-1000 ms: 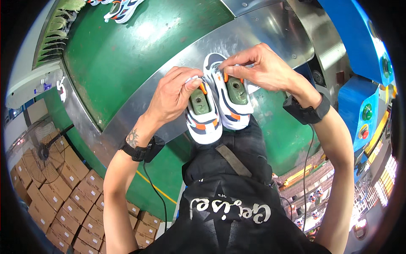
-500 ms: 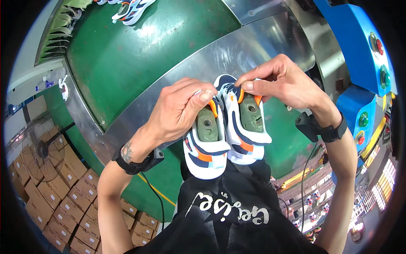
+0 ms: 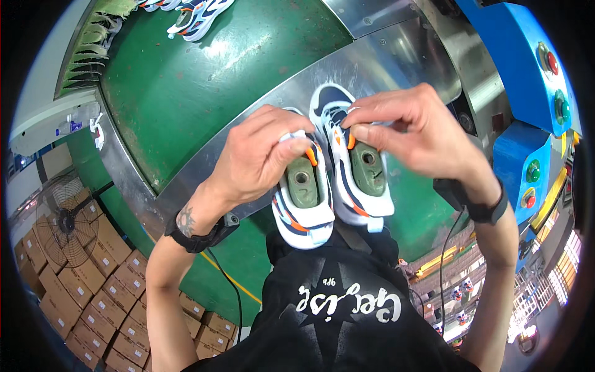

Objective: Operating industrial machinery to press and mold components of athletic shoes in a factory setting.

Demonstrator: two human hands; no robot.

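Head view: left hand (image 3: pixel 257 155) pinches left shoe (image 3: pixel 308 218) at orange-trimmed tongue; right hand (image 3: pixel 412 127) pinches right shoe (image 3: pixel 344 186) by laces. Shoes side by side, over near metal edge (image 3: pixel 384 68). White lettering (image 3: pixel 379 309) on black shirt (image 3: pixel 353 350); labelled cartons (image 3: pixel 93 304) near left.

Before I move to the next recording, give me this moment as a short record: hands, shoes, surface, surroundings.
Left hand: thumb and fingers pinched near the tongue of the left white, navy and orange sneaker
Right hand: likewise at the right white, navy and orange sneaker
Pair: side by side, toes away from the person
Inside each: green block with a round hole
Surface beyond: green tabletop, shiny metal rim
Top edge: more white sneakers, cut off
Lower left: stacked brown cardboard boxes, round wire-caged fan
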